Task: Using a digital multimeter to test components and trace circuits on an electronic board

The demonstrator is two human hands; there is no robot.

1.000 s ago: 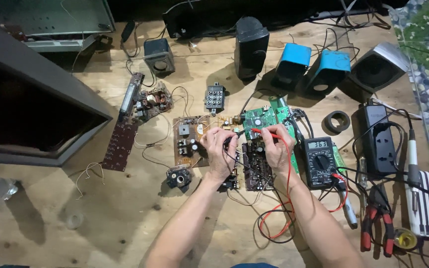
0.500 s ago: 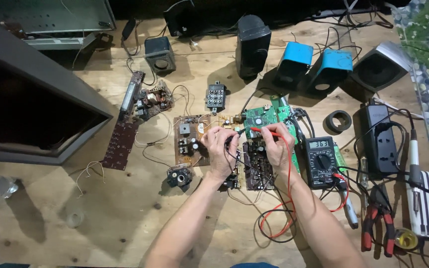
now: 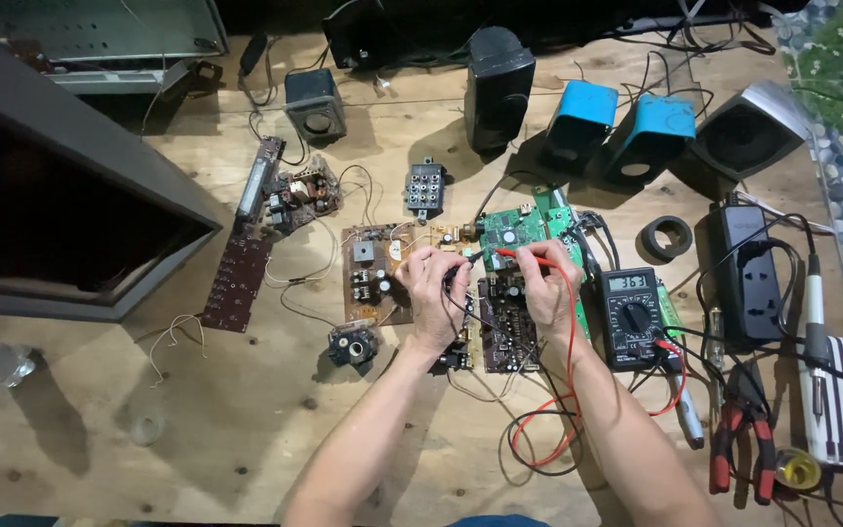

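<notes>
My left hand (image 3: 433, 285) grips a black test probe (image 3: 468, 262) whose tip points at the green circuit board (image 3: 517, 226). My right hand (image 3: 546, 289) grips a red test probe (image 3: 517, 254), its tip also on the green board's lower edge. Red and black leads (image 3: 548, 410) run from the probes to a black multimeter (image 3: 632, 316) lying just right of my right hand, its display lit. A dark circuit board (image 3: 505, 330) lies under and between my hands. A brown board (image 3: 367, 273) sits to the left of my left hand.
On the wooden table: black speakers (image 3: 498, 86), two blue speakers (image 3: 626, 125), a grey speaker (image 3: 751, 127), a power strip (image 3: 743, 271), red pliers (image 3: 740, 445), a soldering iron (image 3: 814, 312), a tape roll (image 3: 663, 237), a long brown board (image 3: 236, 281). A dark open cabinet (image 3: 60, 205) stands at left.
</notes>
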